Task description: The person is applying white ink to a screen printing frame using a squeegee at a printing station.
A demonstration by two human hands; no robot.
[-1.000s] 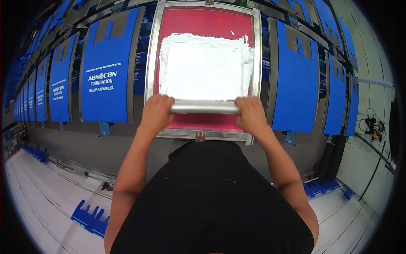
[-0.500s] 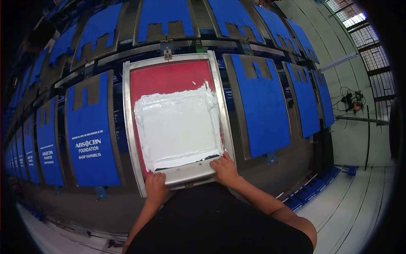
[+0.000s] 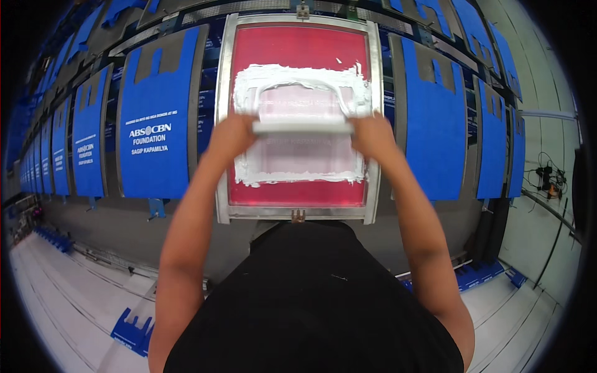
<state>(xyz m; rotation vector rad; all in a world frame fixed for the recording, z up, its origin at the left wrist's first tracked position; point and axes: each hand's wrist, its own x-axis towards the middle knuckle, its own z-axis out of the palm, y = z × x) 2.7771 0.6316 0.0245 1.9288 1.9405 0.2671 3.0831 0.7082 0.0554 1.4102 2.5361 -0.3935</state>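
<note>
Both of my hands grip a pale, bar-shaped squeegee (image 3: 303, 128) that lies crosswise on a screen-printing frame. My left hand (image 3: 232, 138) is closed round its left end, my right hand (image 3: 374, 138), slightly blurred, round its right end. The silvery frame (image 3: 225, 99) holds red mesh (image 3: 298, 43). Thick white ink (image 3: 292, 75) is banked beyond the squeegee and along the sides of a paler printing area. Nearer me, the mesh carries only a thin film, with faint lettering showing through. Whatever lies under the screen is hidden.
Blue cut-out bags lie on grey boards in rows; a printed bag (image 3: 152, 118) is left of the frame, a plain blue bag (image 3: 433, 118) right. Metal hinge clamps (image 3: 303, 10) hold the frame's far edge. Another blue bag (image 3: 132, 329) lies on the pale floor, lower left.
Gripping the squeegee, my hands have moved from the frame's near end to its middle, pushing ink away from me. The thick white layer there is now a thin film. The view has shifted.
</note>
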